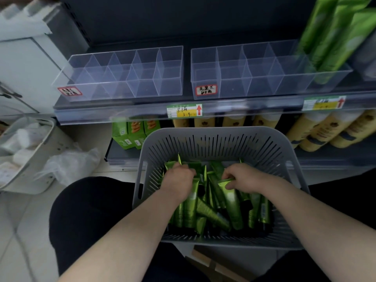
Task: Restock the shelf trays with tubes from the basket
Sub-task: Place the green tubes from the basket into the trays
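A grey slotted basket (213, 143) sits on my lap, holding several green tubes (207, 212) in a loose heap. Both my hands are down inside it. My left hand (179, 180) has its fingers curled round green tubes at the heap's far left. My right hand (242, 178) pinches the flat end of a green tube (230, 196). On the shelf above stand two clear divided trays, the left tray (126, 76) and the right tray (254, 72). Their compartments hold nothing, except the far right end, where tall green tubes (333, 35) stand.
Price labels (184, 110) hang on the shelf's front rail. Below it stand green boxes (134, 133) and yellow bottles (325, 131). A white bin (24, 151) and a plastic bag (69, 165) lie on the floor at left.
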### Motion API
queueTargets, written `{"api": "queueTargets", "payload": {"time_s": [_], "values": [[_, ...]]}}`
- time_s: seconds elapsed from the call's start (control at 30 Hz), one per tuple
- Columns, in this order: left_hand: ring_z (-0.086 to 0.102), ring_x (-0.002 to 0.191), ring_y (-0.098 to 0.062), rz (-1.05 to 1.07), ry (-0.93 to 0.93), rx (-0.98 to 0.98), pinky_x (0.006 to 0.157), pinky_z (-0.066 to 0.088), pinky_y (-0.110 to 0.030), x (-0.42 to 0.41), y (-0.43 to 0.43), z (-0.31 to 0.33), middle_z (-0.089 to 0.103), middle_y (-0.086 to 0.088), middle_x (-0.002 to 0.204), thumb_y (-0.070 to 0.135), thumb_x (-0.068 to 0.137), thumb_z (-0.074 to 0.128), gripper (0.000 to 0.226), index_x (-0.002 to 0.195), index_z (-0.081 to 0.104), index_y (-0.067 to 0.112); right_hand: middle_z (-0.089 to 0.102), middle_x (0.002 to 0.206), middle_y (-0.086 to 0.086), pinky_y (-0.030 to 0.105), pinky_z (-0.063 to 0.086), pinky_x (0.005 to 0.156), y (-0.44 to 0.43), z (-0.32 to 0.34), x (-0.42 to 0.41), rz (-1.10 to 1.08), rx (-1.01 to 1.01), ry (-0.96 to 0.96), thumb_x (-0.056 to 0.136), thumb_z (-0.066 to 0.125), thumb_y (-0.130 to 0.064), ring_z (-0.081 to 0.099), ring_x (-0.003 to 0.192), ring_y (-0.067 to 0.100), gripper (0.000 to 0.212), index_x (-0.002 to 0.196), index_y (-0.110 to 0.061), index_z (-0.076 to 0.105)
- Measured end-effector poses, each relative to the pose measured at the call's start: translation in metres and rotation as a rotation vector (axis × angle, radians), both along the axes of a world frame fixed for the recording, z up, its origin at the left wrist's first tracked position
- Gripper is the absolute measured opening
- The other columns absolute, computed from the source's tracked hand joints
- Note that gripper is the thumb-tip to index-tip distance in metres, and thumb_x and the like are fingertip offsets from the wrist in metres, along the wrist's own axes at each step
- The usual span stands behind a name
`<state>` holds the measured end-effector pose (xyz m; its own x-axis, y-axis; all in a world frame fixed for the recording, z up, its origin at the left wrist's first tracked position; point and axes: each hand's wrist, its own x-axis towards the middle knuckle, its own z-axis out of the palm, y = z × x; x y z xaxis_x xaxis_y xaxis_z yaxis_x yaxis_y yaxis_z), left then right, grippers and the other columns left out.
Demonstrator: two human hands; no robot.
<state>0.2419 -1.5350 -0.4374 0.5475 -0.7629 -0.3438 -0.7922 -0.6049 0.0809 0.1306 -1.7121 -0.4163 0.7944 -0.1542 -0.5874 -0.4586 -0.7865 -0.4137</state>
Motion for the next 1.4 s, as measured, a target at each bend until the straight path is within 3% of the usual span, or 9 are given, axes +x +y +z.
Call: {"api": "queueTargets", "payload": {"time_s": [0.13,0.3,0.43,0.7,0.83,0.97,1.1,1.3,1.4], "values": [[0.046,0.109,-0.026,0.034,0.075,-0.003,0.093,0.045,-0.039,0.001,-0.002,0.010,0.057,-0.008,0.118,0.019,0.096,0.049,0.027,0.119,0.061,0.017,0.061,0.118,-0.004,0.024,0.043,0.087,-0.002,0.020,0.001,-0.041,0.026,-0.083,0.091,0.063,-0.025,0.055,0.102,0.012,0.024,0.114,-0.023,0.066],[0.056,0.088,-0.018,0.101,0.460,-0.104,0.072,0.044,-0.027,-0.001,0.000,0.032,0.061,-0.004,0.099,0.022,0.100,0.046,0.020,0.111,0.059,0.013,0.063,0.109,-0.008,0.024,0.043,0.084,-0.008,0.056,0.001,-0.080,-0.007,-0.227,0.091,0.062,-0.024,0.057,0.100,0.011,0.019,0.110,-0.025,0.067],[0.057,0.075,-0.019,0.113,0.387,-0.393,0.062,0.042,-0.027,0.002,-0.008,0.055,0.061,-0.002,0.083,0.018,0.097,0.050,0.009,0.095,0.058,0.015,0.065,0.106,-0.011,0.026,0.043,0.080,-0.017,0.096,0.000,-0.127,-0.088,-0.392,0.091,0.061,-0.024,0.057,0.096,0.009,0.016,0.105,-0.028,0.067],[0.060,0.075,-0.015,0.110,0.227,-0.915,0.072,0.054,-0.038,0.023,-0.066,0.149,0.057,0.011,0.076,0.014,0.096,0.052,0.011,0.089,0.057,0.020,0.060,0.099,-0.008,0.024,0.038,0.076,-0.061,0.184,-0.017,-0.254,-0.183,-0.764,0.093,0.058,-0.016,0.055,0.093,0.011,0.018,0.108,-0.019,0.067],[0.066,0.077,-0.025,0.152,0.274,-1.165,0.068,0.058,-0.048,0.032,-0.110,0.204,0.063,0.002,0.078,0.019,0.094,0.051,0.019,0.081,0.055,0.033,0.056,0.099,-0.006,0.027,0.041,0.080,-0.092,0.221,-0.021,-0.397,-0.282,-0.993,0.093,0.057,-0.013,0.054,0.094,0.013,0.018,0.107,-0.019,0.066],[0.067,0.079,-0.024,0.187,0.249,-1.340,0.063,0.060,-0.040,0.038,-0.156,0.251,0.063,-0.002,0.082,0.014,0.094,0.052,0.023,0.078,0.055,0.031,0.053,0.094,-0.005,0.037,0.046,0.083,-0.114,0.238,-0.017,-0.484,-0.389,-1.240,0.091,0.056,-0.009,0.056,0.094,0.022,0.016,0.103,-0.017,0.065],[0.066,0.079,-0.022,0.181,0.109,-1.353,0.071,0.057,-0.045,0.048,-0.196,0.266,0.061,0.009,0.076,0.016,0.090,0.052,0.015,0.081,0.059,0.026,0.055,0.094,0.000,0.038,0.049,0.072,-0.126,0.235,-0.015,-0.517,-0.507,-1.352,0.091,0.056,-0.007,0.056,0.092,0.024,0.017,0.102,-0.016,0.064],[0.054,0.079,-0.013,0.163,-0.077,-1.240,0.062,0.032,-0.017,0.050,-0.258,0.274,0.063,-0.002,0.087,0.009,0.093,0.050,0.014,0.095,0.064,0.007,0.063,0.094,0.004,0.029,0.044,0.063,-0.146,0.219,-0.020,-0.499,-0.600,-1.307,0.088,0.061,-0.007,0.060,0.086,0.026,0.016,0.099,-0.015,0.068],[0.051,0.078,-0.014,0.083,-0.138,-1.090,0.063,0.034,-0.024,0.053,-0.284,0.270,0.059,0.000,0.084,0.007,0.092,0.048,0.016,0.094,0.063,0.007,0.064,0.093,0.001,0.032,0.051,0.062,-0.149,0.216,-0.021,-0.511,-0.591,-1.291,0.086,0.063,-0.008,0.061,0.083,0.025,0.016,0.097,-0.018,0.068]]}}
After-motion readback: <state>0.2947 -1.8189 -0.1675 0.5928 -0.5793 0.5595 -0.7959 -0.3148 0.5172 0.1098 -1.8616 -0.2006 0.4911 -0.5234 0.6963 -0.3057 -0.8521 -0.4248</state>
